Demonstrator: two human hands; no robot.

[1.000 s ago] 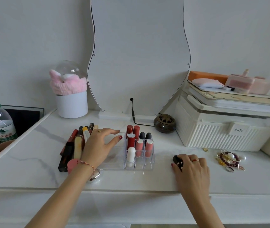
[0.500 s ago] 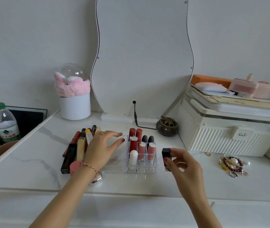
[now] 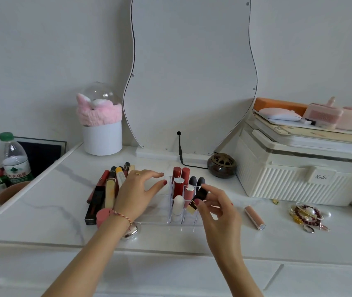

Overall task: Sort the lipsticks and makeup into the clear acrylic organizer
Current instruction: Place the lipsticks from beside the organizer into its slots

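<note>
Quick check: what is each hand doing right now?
Left hand: open, fingers spread, resting on the clear acrylic organizer.
Right hand: pinching a black lipstick, tilted over the organizer.

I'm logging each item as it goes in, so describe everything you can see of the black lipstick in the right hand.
The black lipstick is a short, square-sided glossy tube with a gold band at its lower end. It is tilted, top leaning away to the right. The right hand pinches it by the fingertips above the front right cells of the clear acrylic organizer. It is not yet seated in a cell.
</note>
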